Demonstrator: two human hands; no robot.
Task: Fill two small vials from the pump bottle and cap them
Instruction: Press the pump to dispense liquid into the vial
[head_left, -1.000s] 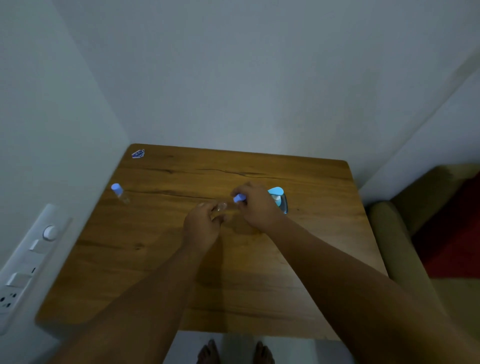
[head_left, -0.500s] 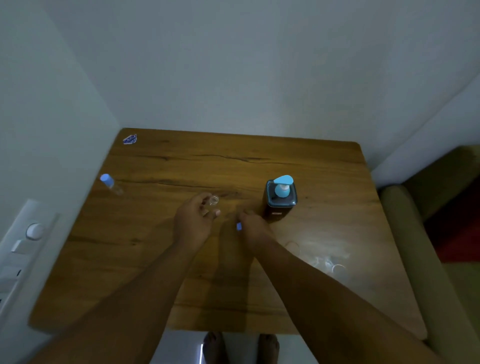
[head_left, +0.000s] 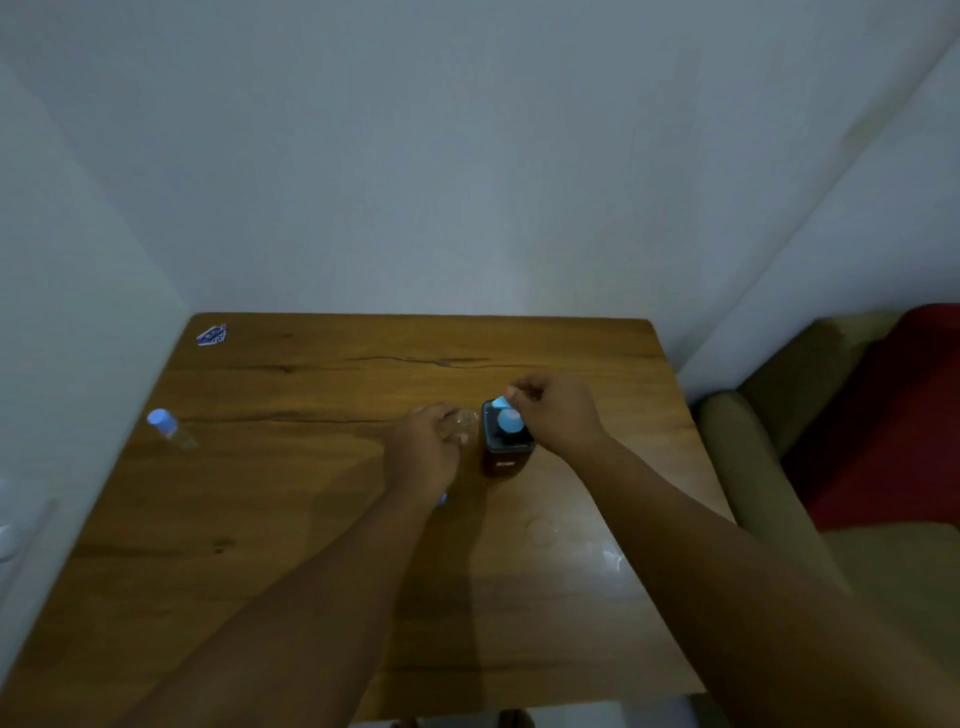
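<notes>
The left hand (head_left: 423, 452) grips an open clear vial (head_left: 464, 420) just left of the pump bottle (head_left: 505, 441), mouth near the blue nozzle (head_left: 502, 402). The right hand (head_left: 556, 415), fingers loosely curled and holding nothing, rests at the pump head. Best to centre the mouth under the spout, then press slowly to avoid spilling on the worktop (head_left: 311, 519)

Right hand (head_left: 553, 415) now atop pump bottle (head_left: 505, 441)

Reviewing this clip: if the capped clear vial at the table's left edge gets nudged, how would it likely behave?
The small clear vial with the light blue cap looks round-bodied and appears to lie tilted on the wooden table, so it would probably roll. It looks light, so a slight push may move it. It sits near the left edge, so it could drop off.
</notes>
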